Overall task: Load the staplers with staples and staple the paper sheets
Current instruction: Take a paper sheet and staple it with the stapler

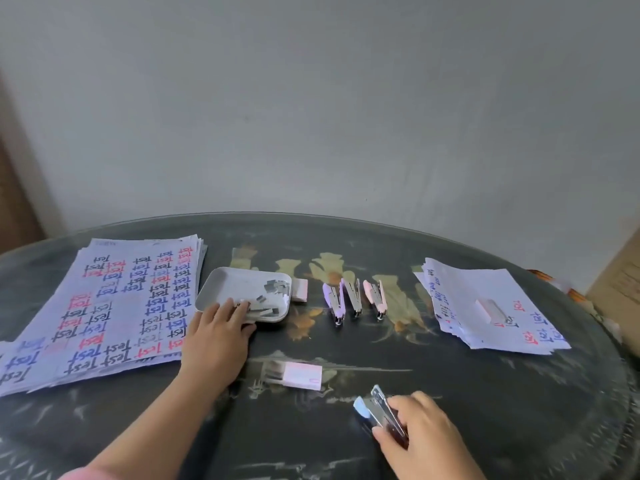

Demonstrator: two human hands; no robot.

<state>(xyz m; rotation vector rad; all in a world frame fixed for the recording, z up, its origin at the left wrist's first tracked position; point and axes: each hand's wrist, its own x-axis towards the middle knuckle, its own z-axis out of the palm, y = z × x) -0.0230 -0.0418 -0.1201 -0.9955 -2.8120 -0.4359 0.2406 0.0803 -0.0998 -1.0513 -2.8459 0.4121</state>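
Note:
My left hand (221,332) reaches into the white tray (211,289), its fingertips on the loose staple strips (266,308) there; whether it pinches one is hidden. My right hand (419,434) grips a small light-blue stapler (372,408), which is swung open near the table's front. Three more staplers stand open in a row at mid-table: purple (334,303), grey (353,296) and pink (375,297). A large stack of "Test" sheets (104,313) lies at the left. A smaller stack (485,306) lies at the right with a staple strip (493,310) on top.
A pink staple box (301,375) lies open between my hands, with strips showing at its left end. Another small pink box (300,289) sits by the tray's right side. The round dark table (485,410) with a glass top stands against a grey wall.

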